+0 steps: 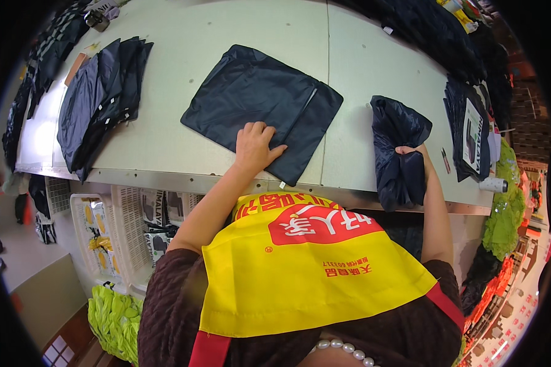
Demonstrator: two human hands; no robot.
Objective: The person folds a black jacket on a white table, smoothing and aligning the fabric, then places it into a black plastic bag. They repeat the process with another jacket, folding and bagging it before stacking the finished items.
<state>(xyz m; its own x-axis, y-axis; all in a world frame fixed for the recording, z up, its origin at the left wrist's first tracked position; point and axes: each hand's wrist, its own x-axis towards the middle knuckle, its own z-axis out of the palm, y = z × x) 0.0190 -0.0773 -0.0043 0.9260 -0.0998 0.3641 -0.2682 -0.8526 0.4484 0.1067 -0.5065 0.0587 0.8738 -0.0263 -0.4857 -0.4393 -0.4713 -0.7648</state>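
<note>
A flat black fabric pouch (251,85) with a slanting zip line lies in the middle of the table. My left hand (257,145) rests on its near part, thumb apart from the fingers, pressing rather than gripping. To the right, my right hand (415,153) grips a crumpled black fabric pouch (398,125) near the table's front edge. Its fingers are partly buried in the folds, with the thumb showing on top. A small white tag sticks out from the near corner of the flat pouch.
On the pale table (165,147), a stack of black pouches (101,101) lies left. Packaged dark pouches (471,131), a pen (446,160) and a small roll (493,185) lie right. Dark fabric (422,30) is heaped behind. White baskets (125,232) with packets stand below the edge.
</note>
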